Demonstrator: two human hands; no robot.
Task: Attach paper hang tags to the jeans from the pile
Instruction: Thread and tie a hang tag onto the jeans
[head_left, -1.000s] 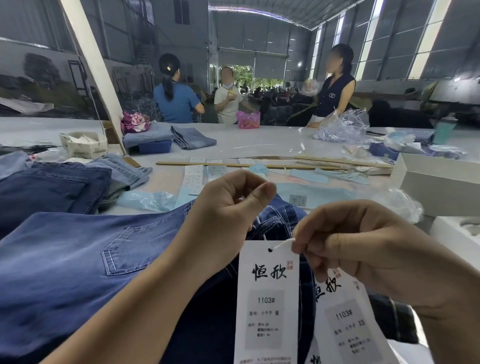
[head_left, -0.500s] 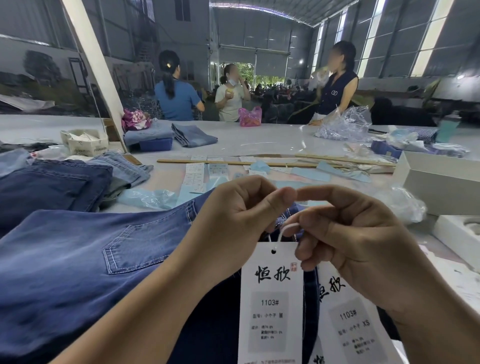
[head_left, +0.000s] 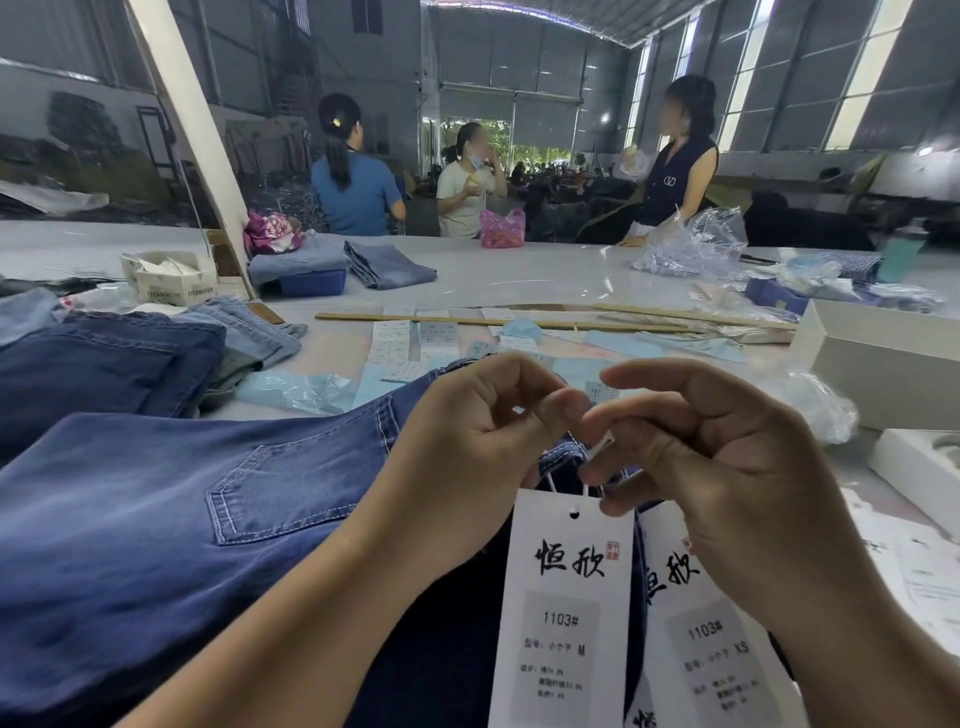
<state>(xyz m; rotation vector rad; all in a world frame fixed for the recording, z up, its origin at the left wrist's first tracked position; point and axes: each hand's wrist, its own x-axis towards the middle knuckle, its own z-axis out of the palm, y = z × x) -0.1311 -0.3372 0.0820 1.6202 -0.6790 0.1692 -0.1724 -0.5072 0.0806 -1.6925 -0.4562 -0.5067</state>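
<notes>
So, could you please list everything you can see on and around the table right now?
Hang tags: two, white, front centre, marked M and XS.
Jeans: one pair, mid blue, front left under the hands.
Folded jeans pile: dark and light blue, left.
Wooden sticks: several, tan, mid table.
White boxes: two, right edge.
Small tag box: one, white, far left.
People: three, beyond the table.
Left hand: pinching the tag string.
Right hand: pinching the string too.

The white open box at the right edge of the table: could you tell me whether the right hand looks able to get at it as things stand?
Probably yes: the white open box lies unobstructed beside the right hand, but that hand is pinching the tag string and must release it.
</notes>
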